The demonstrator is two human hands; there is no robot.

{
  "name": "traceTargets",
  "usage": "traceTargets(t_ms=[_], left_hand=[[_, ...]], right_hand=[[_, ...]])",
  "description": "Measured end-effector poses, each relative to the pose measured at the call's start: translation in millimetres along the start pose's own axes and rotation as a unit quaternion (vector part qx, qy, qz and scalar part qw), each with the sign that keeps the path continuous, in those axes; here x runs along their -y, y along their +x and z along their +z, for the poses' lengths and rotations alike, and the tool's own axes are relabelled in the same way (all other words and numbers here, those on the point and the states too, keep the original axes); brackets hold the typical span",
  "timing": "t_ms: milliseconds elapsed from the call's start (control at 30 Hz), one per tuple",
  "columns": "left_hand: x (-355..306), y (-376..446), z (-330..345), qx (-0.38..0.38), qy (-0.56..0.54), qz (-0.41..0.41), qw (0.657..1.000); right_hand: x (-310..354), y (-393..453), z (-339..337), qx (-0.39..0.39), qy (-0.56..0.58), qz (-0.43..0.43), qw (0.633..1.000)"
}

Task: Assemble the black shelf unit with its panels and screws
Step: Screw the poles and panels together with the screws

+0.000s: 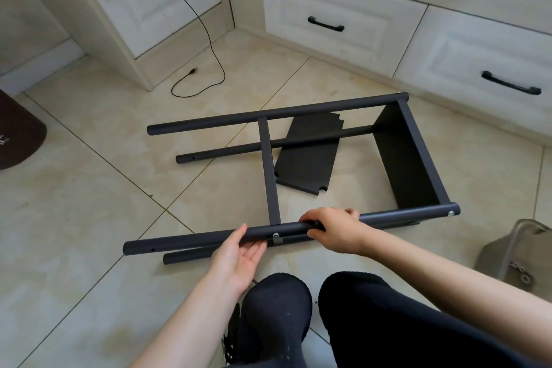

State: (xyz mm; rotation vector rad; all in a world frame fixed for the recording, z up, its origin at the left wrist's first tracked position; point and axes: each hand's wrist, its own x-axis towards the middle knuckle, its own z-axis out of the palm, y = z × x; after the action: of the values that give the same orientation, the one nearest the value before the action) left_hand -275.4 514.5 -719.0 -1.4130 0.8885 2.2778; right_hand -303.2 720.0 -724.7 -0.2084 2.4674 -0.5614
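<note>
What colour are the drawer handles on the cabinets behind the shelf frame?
Black, against cream-white drawer fronts; the drawer handles show clearly in the head view.

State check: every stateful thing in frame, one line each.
shelf frame: on its side, partly assembled, two panels fitted
loose panel: flat on floor, unattached
near tube: gripped by right hand, left hand open, touching it
drawers: closed
cable: floor end unplugged
plastic bag: holds hardware

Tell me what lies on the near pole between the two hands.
In the head view, a silver screw sits there, between left hand and right hand.
</note>
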Motion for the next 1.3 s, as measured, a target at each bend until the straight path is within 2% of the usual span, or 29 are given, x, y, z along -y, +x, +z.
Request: traceTargets(t_ms=[333,467,833,1033,1133,1300], left_hand=[[-18,-19,15,0.034,0.062,0.098,0.993],[-31,-47,39,0.060,0.108,0.163,0.979],[-45,-119,109,0.116,0.209,0.262,0.935],[-34,-152,148,0.158,0.299,0.347,0.875],[-21,-163,165,0.179,0.346,0.387,0.836],[-5,-179,190,0.215,0.414,0.404,0.787]], right_hand=[[0,-7,-20,-0.043,0.031,-0.053,0.997],[1,-18,-41,-0.073,0.095,-0.067,0.990],[12,-72,-86,-0.202,0.153,-0.070,0.965],[2,-99,-96,-0.255,0.186,-0.052,0.948],[-8,-114,-100,-0.246,0.223,-0.041,0.942],[-27,-135,-111,-0.202,0.304,-0.048,0.930]])
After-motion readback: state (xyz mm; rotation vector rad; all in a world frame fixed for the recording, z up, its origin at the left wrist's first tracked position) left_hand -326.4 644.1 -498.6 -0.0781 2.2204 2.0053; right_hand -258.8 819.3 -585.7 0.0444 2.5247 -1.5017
